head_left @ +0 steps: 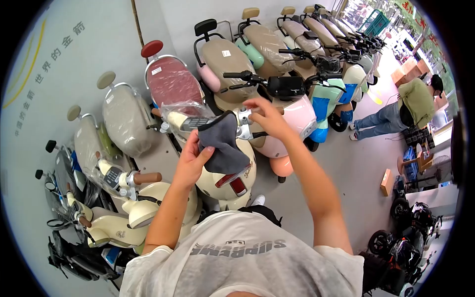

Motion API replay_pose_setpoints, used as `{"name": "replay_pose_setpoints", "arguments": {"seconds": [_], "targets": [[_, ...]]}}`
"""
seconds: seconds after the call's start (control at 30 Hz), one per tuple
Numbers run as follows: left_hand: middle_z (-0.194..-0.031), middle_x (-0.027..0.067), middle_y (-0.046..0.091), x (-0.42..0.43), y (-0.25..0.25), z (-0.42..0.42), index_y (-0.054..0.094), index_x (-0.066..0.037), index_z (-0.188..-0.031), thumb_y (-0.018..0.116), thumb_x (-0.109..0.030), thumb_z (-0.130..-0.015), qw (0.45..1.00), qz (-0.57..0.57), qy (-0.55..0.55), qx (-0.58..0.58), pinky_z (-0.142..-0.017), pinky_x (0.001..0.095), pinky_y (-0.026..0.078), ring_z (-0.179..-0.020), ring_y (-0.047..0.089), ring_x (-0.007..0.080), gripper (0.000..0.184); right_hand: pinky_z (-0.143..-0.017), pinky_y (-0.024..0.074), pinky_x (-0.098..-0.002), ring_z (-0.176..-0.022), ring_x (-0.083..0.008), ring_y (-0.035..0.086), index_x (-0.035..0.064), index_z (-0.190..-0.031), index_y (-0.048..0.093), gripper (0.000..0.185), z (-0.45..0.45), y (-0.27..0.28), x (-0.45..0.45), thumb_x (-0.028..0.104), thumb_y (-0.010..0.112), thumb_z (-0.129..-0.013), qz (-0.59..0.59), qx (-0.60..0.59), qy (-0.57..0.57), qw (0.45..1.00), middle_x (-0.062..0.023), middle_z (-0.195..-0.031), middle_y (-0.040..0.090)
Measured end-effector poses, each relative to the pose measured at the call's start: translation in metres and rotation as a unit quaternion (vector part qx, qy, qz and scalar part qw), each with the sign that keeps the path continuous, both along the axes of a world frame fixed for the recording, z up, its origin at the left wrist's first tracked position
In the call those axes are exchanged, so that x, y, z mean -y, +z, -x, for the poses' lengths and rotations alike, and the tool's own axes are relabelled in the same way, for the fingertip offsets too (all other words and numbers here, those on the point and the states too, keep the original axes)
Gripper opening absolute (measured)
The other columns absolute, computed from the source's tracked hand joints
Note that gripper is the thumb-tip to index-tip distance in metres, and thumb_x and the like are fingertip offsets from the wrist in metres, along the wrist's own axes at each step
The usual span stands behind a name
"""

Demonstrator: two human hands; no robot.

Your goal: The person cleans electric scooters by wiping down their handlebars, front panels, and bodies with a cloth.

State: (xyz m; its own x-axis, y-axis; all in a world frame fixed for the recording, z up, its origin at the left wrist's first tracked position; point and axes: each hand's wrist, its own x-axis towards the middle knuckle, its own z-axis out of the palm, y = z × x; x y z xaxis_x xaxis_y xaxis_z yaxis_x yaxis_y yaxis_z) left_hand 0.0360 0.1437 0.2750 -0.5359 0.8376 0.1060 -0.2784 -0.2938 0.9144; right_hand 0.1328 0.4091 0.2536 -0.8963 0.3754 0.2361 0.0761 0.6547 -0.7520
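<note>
My left hand (190,159) grips a dark grey cloth (225,146) with a black edge, thumb on top, and the cloth hangs over the front of a cream scooter (210,183). My right hand (268,117) is at the silver handlebar clamp (244,123) of that scooter, its fingers bent and apart. Nothing shows in it, and whether its fingertips touch the clamp I cannot tell. Beside the cloth is the scooter's display (198,123), partly under clear plastic film. Behind it stands the scooter's red seat (174,83), also wrapped in plastic.
A pink scooter (292,123) stands close on the right, in a row of scooters running back along the wall. More cream scooters (161,195) crowd the left. A person in a green top (416,101) bends at the far right. Dark motorbikes (405,237) stand lower right.
</note>
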Motion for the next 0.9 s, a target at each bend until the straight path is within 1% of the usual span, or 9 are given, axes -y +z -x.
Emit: {"name": "replay_pose_setpoints", "arguments": {"seconds": [0.03, 0.13, 0.23, 0.4, 0.47, 0.57, 0.7, 0.8, 0.9], "targets": [[-0.117, 0.0032, 0.062, -0.003, -0.003, -0.002, 0.048, -0.004, -0.123, 0.064, -0.012, -0.098, 1.0, 0.009, -0.012, 0.0, -0.097, 0.0263, 0.044, -0.108, 0.058, 0.0102, 0.031, -0.085, 0.0492, -0.0306, -0.092, -0.0176, 0.062, 0.0058, -0.108, 0.063, 0.029, -0.009, 0.004, 0.013, 0.021, 0.073, -0.086, 0.305, -0.066, 0.044, 0.949, -0.0089, -0.099, 0.063], [-0.109, 0.0022, 0.062, -0.014, -0.022, -0.012, 0.047, -0.005, -0.116, 0.063, -0.009, -0.097, 0.998, 0.041, -0.03, -0.026, -0.094, 0.0248, 0.044, -0.102, 0.057, 0.0084, 0.025, -0.082, 0.0481, -0.0278, -0.088, -0.0129, 0.059, 0.0032, -0.1, 0.062, 0.02, -0.042, -0.003, 0.051, 0.016, 0.072, -0.088, 0.345, -0.031, -0.008, 0.938, -0.0041, -0.096, 0.059], [-0.107, 0.0024, 0.061, -0.017, -0.031, -0.03, 0.048, -0.006, -0.111, 0.063, -0.008, -0.096, 0.995, 0.075, -0.001, -0.064, -0.091, 0.0249, 0.044, -0.099, 0.055, 0.0087, 0.022, -0.071, 0.0455, -0.0246, -0.08, -0.0092, 0.055, 0.0012, -0.092, 0.06, 0.019, -0.073, 0.0, 0.072, 0.015, 0.073, -0.089, 0.144, -0.121, -0.105, 0.976, 0.0009, -0.079, 0.054], [-0.105, 0.0045, 0.056, -0.027, -0.045, -0.055, 0.047, -0.005, -0.104, 0.066, -0.008, -0.094, 0.974, 0.106, 0.09, -0.177, -0.088, 0.0253, 0.044, -0.093, 0.051, 0.0108, 0.021, -0.053, 0.0342, -0.0246, -0.059, -0.0055, 0.048, 0.0016, -0.092, 0.06, 0.017, -0.108, 0.015, 0.074, 0.013, 0.072, -0.088, 0.289, -0.11, -0.228, 0.923, -0.0008, -0.061, 0.047], [-0.105, 0.0063, 0.053, -0.038, -0.041, -0.06, 0.045, -0.005, -0.098, 0.067, -0.008, -0.091, 0.968, 0.104, 0.115, -0.2, -0.086, 0.0269, 0.043, -0.092, 0.05, 0.0132, 0.023, -0.052, 0.039, -0.0285, -0.056, -0.0115, 0.054, 0.0009, -0.095, 0.06, 0.018, -0.107, 0.054, 0.061, 0.014, 0.07, -0.088, 0.085, -0.042, -0.293, 0.951, -0.0055, -0.065, 0.058], [-0.107, 0.012, 0.05, -0.062, -0.026, -0.057, 0.04, -0.006, -0.098, 0.071, -0.012, -0.089, 0.941, 0.109, 0.171, -0.271, -0.09, 0.0355, 0.043, -0.098, 0.049, 0.0228, 0.034, -0.063, 0.0494, -0.0359, -0.067, -0.027, 0.066, 0.0017, -0.103, 0.06, 0.022, -0.067, 0.093, 0.039, 0.015, 0.068, -0.088, -0.017, -0.109, -0.303, 0.947, -0.0127, -0.078, 0.068], [-0.117, 0.0172, 0.046, -0.08, -0.024, -0.037, 0.04, -0.003, -0.11, 0.073, -0.01, -0.084, 0.91, 0.117, 0.248, -0.312, -0.096, 0.0405, 0.04, -0.11, 0.048, 0.0303, 0.042, -0.084, 0.0527, -0.0461, -0.101, -0.0391, 0.066, 0.0025, -0.135, 0.04, 0.056, -0.003, 0.02, -0.004, 0.015, 0.068, -0.088, -0.201, -0.079, -0.202, 0.955, -0.0216, -0.115, 0.067], [-0.121, 0.0188, 0.047, -0.065, -0.01, -0.015, 0.045, -0.003, -0.113, 0.071, -0.008, -0.081, 0.878, 0.111, 0.276, -0.375, -0.099, 0.0431, 0.039, -0.113, 0.049, 0.0342, 0.041, -0.093, 0.0445, -0.0453, -0.101, -0.0343, 0.06, 0.0031, -0.119, 0.059, 0.037, 0.004, -0.04, -0.008, 0.029, 0.06, -0.093, -0.372, 0.106, -0.106, 0.916, -0.0161, -0.105, 0.065], [-0.126, 0.0213, 0.047, -0.048, -0.032, 0.005, 0.051, -0.001, -0.117, 0.071, -0.014, -0.081, 0.817, 0.184, 0.234, -0.494, -0.101, 0.0488, 0.037, -0.116, 0.047, 0.0398, 0.043, -0.098, 0.0378, -0.043, -0.103, -0.0304, 0.057, 0.0035, -0.112, 0.065, 0.039, 0.005, -0.052, -0.006, 0.037, 0.056, -0.094, -0.362, 0.061, -0.118, 0.923, -0.0137, -0.101, 0.064]]}}
